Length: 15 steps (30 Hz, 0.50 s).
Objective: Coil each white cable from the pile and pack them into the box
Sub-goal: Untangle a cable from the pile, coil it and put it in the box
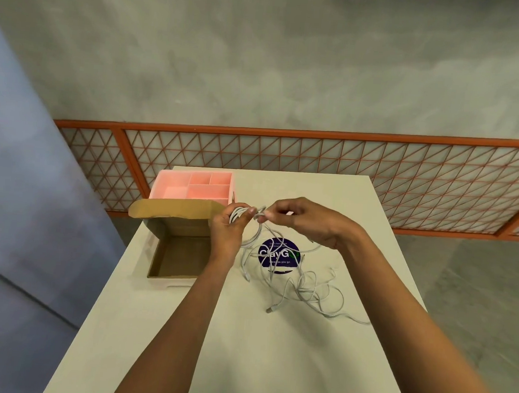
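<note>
Nearest us, the loose cables [310,289] sprawl on the table [241,348]. Above them our left hand [230,228] grips a half-wound coil [238,214] while our right hand [305,221] pinches its free strand. The open box [180,258] sits just to the left, with a pink tray [160,186] behind it.

Both bare forearms reach forward from the lower edge and converge toward each other. The left grip [227,229] is raised, fingers curled round a coiled white cable [238,214], thumb pressed on top. The right grip [304,221], just beside it and palm down, pinches the cable between thumb and fingertips.
</note>
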### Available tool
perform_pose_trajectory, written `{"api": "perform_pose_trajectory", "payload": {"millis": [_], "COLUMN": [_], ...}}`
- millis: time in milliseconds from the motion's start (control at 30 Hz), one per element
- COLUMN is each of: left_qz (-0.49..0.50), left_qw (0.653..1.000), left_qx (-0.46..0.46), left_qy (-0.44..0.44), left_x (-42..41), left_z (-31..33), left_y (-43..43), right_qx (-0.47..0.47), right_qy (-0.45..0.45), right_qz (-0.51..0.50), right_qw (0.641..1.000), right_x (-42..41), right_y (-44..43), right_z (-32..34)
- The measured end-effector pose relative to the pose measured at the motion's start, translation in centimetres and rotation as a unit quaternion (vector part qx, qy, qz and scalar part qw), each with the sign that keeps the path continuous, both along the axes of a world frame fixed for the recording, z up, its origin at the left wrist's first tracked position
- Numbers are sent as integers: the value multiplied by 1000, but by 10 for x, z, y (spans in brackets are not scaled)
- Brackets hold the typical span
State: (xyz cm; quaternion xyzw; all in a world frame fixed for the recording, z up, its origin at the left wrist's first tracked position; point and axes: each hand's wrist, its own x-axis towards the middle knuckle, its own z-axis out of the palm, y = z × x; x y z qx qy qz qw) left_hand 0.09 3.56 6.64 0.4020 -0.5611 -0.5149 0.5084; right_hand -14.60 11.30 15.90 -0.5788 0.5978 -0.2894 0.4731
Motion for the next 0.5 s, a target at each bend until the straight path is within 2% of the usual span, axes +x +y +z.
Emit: {"api": "perform_pose_trajectory", "payload": {"millis": [167, 400, 500], "left_qz": [26, 72, 66], "left_qw": [999, 996, 997], "left_qx": [-14, 7, 29], "left_qy": [-27, -50, -34], "left_x": [0, 15, 14], "left_z": [0, -7, -6], "left_y": [-1, -10, -8], "right_qx": [-66, -71, -60], "right_qy": [1, 3, -5], "right_qz": [-16, -19, -55], "right_qw": [998, 997, 997], "right_x": [-6, -18, -24], "right_y": [4, 13, 16], "right_z": [9, 17, 15]}}
